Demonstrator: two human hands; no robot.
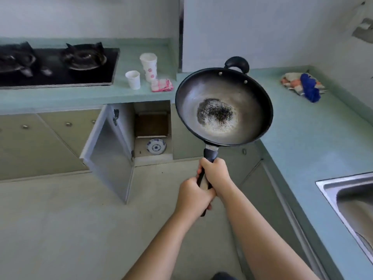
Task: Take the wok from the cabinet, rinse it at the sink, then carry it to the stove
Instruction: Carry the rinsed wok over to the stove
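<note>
A black wok (242, 102) with a worn, speckled bottom hangs in the air in front of the counter corner, held level by its long handle. My right hand (215, 171) grips the handle close to the bowl. Behind it my left hand (192, 197) grips the handle's end. The cabinet (141, 118) under the counter stands open, its door (109, 156) swung out to the left. The black gas stove (54, 65) lies at the far left on the counter. The steel sink (351, 197) shows at the right edge.
Two white paper cups (148, 66) and a pink cloth (162, 85) sit on the teal counter (298, 126) right of the stove. A blue and orange cloth (304, 85) lies in the far right corner. A blue-patterned plate (156, 146) rests inside the cabinet.
</note>
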